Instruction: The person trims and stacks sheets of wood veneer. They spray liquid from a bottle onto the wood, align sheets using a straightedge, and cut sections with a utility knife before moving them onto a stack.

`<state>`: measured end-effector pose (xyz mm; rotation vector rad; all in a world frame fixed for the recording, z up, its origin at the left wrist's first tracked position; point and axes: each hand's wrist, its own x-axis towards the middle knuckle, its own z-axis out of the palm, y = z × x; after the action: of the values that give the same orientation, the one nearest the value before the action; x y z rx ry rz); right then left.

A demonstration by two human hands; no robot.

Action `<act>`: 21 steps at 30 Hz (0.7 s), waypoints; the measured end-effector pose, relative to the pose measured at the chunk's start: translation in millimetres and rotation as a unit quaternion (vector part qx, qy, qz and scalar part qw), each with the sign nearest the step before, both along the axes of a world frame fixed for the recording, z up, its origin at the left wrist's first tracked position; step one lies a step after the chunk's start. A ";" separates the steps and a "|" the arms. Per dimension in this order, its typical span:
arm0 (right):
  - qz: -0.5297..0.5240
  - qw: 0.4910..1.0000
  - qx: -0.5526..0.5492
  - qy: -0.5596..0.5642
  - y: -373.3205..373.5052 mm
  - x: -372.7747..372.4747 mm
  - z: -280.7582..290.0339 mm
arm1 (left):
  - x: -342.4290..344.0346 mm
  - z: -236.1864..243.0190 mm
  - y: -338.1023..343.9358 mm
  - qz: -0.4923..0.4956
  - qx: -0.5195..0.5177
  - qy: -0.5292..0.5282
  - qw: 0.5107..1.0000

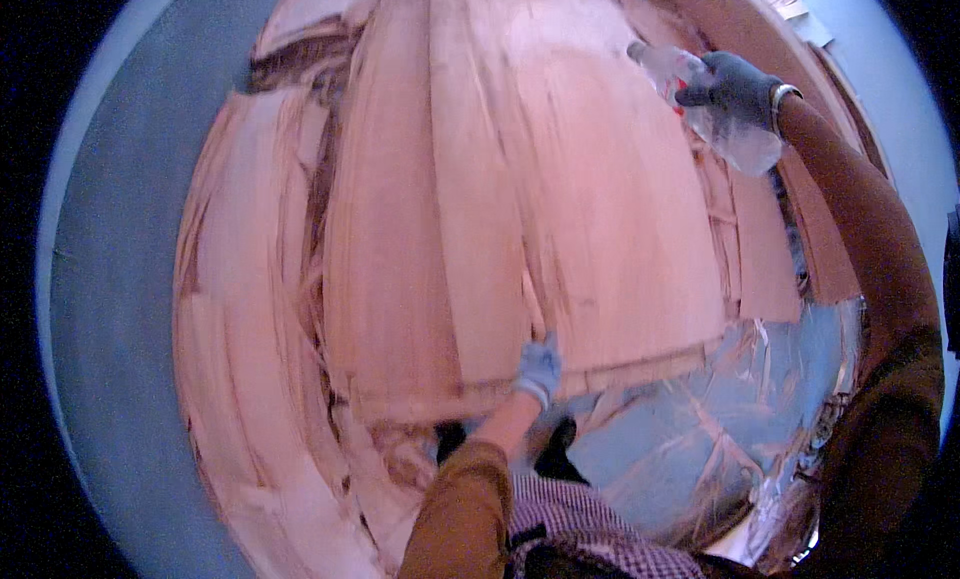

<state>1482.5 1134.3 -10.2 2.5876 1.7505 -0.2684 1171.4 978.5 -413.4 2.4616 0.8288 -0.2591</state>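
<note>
Two gloved hands are held well apart over a broad stack of thin wood sheets (pixel 600 209), which is spread across the middle of the view. By the right hand (pixel 735 91), in a dark grey glove, a clear plastic bottle (pixel 742 144) is gripped around its middle, with the fingers wrapped over it. The bottle is tilted, its neck pointed up and to the left, toward the sheets, and it is seen at the far right side of the stack; whether any sheet is touched by it cannot be told. A light-coloured band (pixel 786 95) is worn at the right wrist. The left hand (pixel 538 371), in a pale blue glove, is placed at the near edge of the stack, beside a narrow gap between sheets; whether anything is pinched by its fingers cannot be told. The sheets are laid lengthwise, away from the body, with uneven, split edges. A second pile of sheets (pixel 235 279) is set to the left, next to a grey-blue floor (pixel 115 279). Torn scraps (pixel 720 439) are strewn at the lower right, near a checked garment (pixel 575 514) and dark shoes (pixel 562 454).
</note>
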 end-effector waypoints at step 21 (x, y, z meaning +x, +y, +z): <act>0.225 0.925 -0.292 -0.092 -98.7 -109.8 -75.4 | 19.5 8.2 -13.7 0.081 0.015 -0.009 0.997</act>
<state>1372.7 1035.6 -85.6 1.6983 1.7839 -0.4364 1191.0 964.8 -405.1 2.4037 1.0259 -0.1670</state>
